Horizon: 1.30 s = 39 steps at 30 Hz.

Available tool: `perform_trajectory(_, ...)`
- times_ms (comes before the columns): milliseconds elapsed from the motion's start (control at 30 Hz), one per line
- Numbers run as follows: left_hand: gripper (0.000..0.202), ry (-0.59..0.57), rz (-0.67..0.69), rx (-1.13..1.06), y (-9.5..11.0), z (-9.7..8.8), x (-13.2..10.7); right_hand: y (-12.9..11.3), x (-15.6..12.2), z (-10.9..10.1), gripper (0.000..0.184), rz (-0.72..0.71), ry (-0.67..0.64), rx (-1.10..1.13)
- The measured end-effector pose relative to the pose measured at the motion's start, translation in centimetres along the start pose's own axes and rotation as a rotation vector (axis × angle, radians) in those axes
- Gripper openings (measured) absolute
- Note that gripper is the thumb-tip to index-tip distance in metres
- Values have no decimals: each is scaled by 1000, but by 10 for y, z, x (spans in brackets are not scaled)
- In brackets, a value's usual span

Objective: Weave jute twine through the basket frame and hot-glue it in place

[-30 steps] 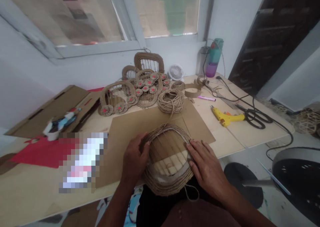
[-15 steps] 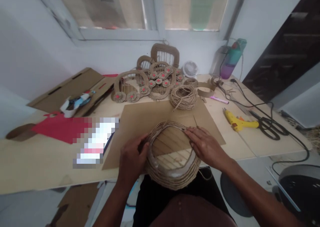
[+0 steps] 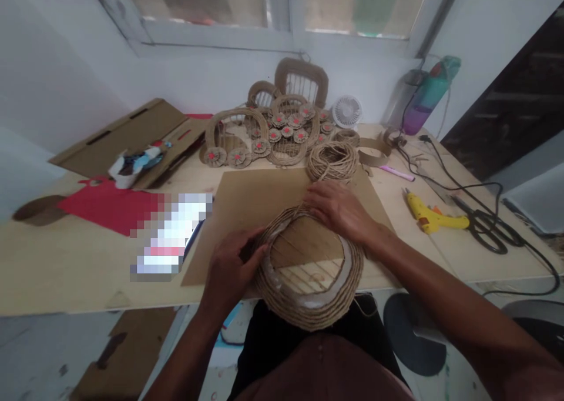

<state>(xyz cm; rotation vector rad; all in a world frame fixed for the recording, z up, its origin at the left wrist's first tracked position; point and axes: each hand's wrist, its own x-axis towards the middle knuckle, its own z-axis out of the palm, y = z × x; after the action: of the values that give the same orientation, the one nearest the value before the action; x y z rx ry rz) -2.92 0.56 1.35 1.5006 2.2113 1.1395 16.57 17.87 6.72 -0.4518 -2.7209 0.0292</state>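
Shifted forward, the right hand [image 3: 337, 210] (grip unclear) met the far rim of a round brown twine-wound frame [image 3: 308, 317] between both hands; the left hand [image 3: 231, 266] clamped it. Outer winding looked largely done, grey inner band [image 3: 348, 263] bare; beyond the right hand lay a tan twine coil [image 3: 332, 160].

Your single view comes from the camera on your head, facing forward and down. It looks from above and behind the twine-wound ring [image 3: 311, 318], near enough that your lap [image 3: 259, 348] shows just below the ring and your forearms [image 3: 194, 336] reach in on either side. Beyond the ring you see the worktop [image 3: 44, 277] at a slant, then the window [image 3: 198, 1] far behind it, cut by the upper edge.
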Motion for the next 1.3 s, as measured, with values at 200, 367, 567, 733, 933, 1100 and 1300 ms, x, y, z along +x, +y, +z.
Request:
perform_trajectory(200,27,50,9,45,2,5,-3,21,33,19,18,-160,-119,-105)
perform_trajectory(367,18,83,-41,80,4,8,-2,27,41,20,23,-171,-178,-151)
perform_trajectory(567,19,73,-83,90,5,9,-2,26,42,20,25,-140,-188,-98)
perform_trajectory(733,26,60,-97,110,8,9,1,22,37,16,24,-113,-221,-40)
perform_trajectory(933,32,23,-41,209,15,12,10,11,34,21,29,-58,-168,-47)
perform_trajectory(1100,27,21,-36,282,17,13,15,10,33,24,29,-37,-114,-45)
perform_trajectory(1300,26,-12,-83,254,20,11,18,13,30,25,25,-42,-101,-38)
